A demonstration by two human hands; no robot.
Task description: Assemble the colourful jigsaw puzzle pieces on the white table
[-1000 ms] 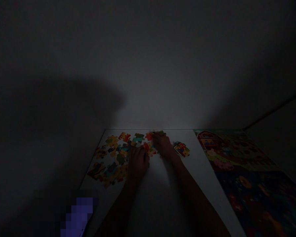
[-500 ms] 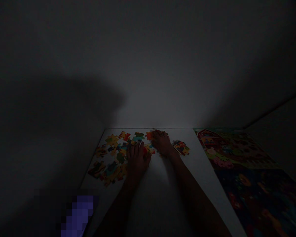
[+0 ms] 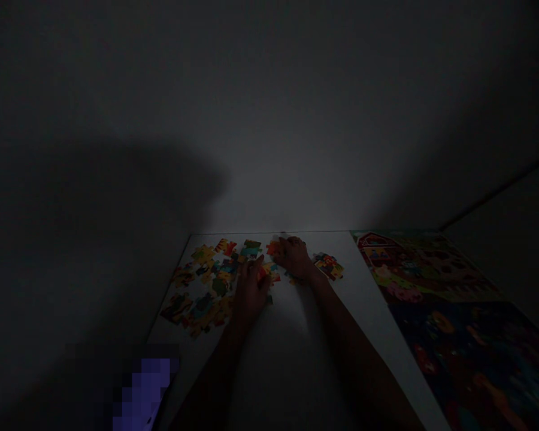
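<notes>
Many colourful jigsaw puzzle pieces (image 3: 209,281) lie scattered over the left part of a white table (image 3: 291,323). My left hand (image 3: 250,290) rests among them, its index finger reaching forward, and a red-orange puzzle piece (image 3: 263,274) sits beside its thumb. My right hand (image 3: 294,257) lies curled over pieces near the table's far edge, close to an orange piece (image 3: 273,247). Just to its right lies a small joined group of puzzle pieces (image 3: 329,266). Dim light and my hands hide any grip.
Two picture boards lie to the right: a farm scene with a red barn (image 3: 422,269) and a dark, colourful one (image 3: 462,365). A wall rises behind the table. A pixelated purple patch (image 3: 144,389) covers something at the lower left.
My left hand's fingers have drawn together, with the index finger now reaching forward. My right hand stays near the same pieces. The whole view has shifted slightly.
</notes>
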